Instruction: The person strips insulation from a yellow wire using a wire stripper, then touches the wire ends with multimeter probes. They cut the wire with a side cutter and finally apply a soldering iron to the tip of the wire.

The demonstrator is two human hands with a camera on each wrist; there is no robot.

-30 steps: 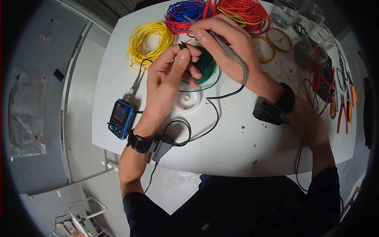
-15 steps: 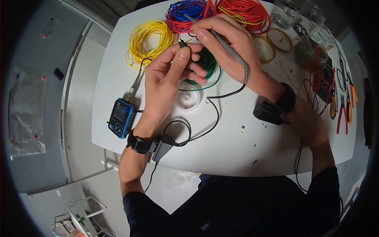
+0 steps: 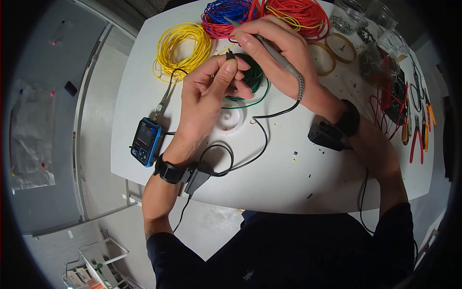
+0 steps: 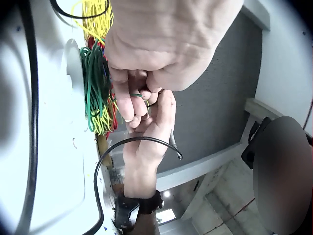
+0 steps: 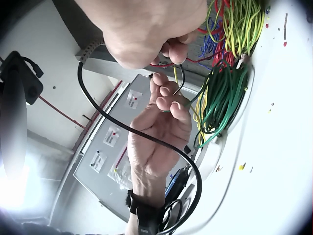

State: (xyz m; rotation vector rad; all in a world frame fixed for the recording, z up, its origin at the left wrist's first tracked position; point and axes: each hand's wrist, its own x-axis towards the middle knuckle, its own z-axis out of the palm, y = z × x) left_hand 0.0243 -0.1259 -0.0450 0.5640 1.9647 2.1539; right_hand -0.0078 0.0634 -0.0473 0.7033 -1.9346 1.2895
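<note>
My left hand (image 3: pixel 207 98) pinches a small black piece with a metal tip (image 3: pixel 230 56) between thumb and forefinger, the other fingers loosely bent. A green wire (image 4: pixel 136 95) runs by those fingers. Just to the right, my right hand (image 3: pixel 281 58) holds a grey pen-shaped probe (image 3: pixel 275 55), its pointed end up toward the blue wire coil. From the probe's ribbed tail a black cable (image 5: pixel 146 136) loops down. A short piece of red wire (image 5: pixel 164 64) shows at the right fingertips. Beneath the left fingers lies a coil of green wire (image 3: pixel 256 77), partly hidden.
At the left stands a blue handheld meter (image 3: pixel 146 142) with a cable. Coils of yellow (image 3: pixel 166 50), blue (image 3: pixel 216 12) and red wire (image 3: pixel 308 19) lie at the back. Right are tape rings (image 3: pixel 332 60), glass jars (image 3: pixel 346 19), a multimeter (image 3: pixel 395 98) and pliers (image 3: pixel 417 139). Scraps dot the table.
My left hand has shifted slightly right with the black piece, nearer my right hand. The right hand with the probe has hardly moved.
</note>
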